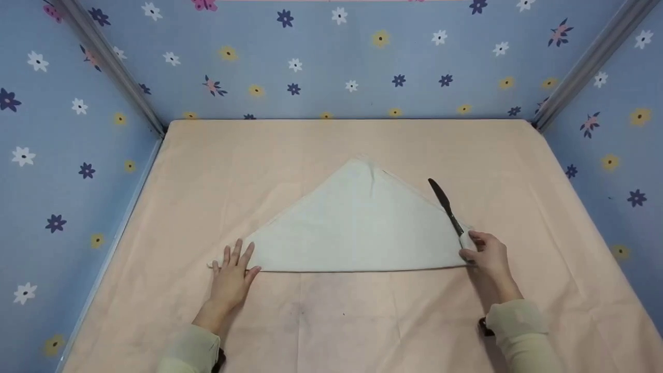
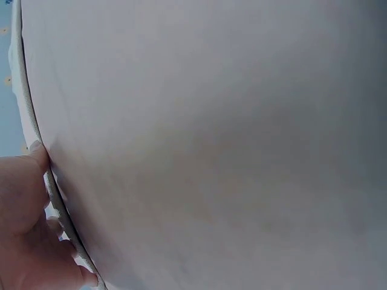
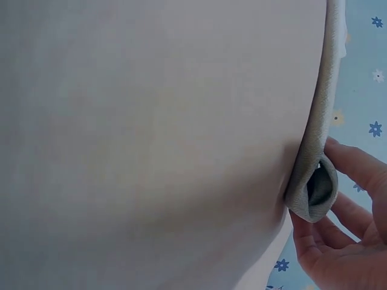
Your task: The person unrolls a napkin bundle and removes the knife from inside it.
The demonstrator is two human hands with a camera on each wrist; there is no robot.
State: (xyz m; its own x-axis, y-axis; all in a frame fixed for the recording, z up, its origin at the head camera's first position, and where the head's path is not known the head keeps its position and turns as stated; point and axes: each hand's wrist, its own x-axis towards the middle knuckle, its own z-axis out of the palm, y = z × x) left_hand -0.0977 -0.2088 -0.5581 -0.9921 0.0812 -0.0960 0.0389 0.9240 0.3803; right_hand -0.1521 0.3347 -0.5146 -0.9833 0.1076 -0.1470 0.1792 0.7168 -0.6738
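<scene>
A pale napkin [image 1: 331, 223] lies folded into a triangle, its long edge towards me and its point away. My left hand [image 1: 230, 282] rests on its left corner with the fingers spread. At the right corner, my right hand [image 1: 489, 261] grips a rolled-over end of the napkin between thumb and fingers. Out of that roll sticks a dark table knife [image 1: 443, 198], slanting away to the left; its lower end is hidden in the cloth. The right wrist view shows the rolled napkin end [image 3: 323, 190] as an open loop by the fingertips.
A peach tablecloth [image 1: 331, 321] with faint creases covers the table. Blue flowered panels [image 1: 331, 57] stand along the back and both sides, with grey poles [image 1: 111, 67] at the back corners.
</scene>
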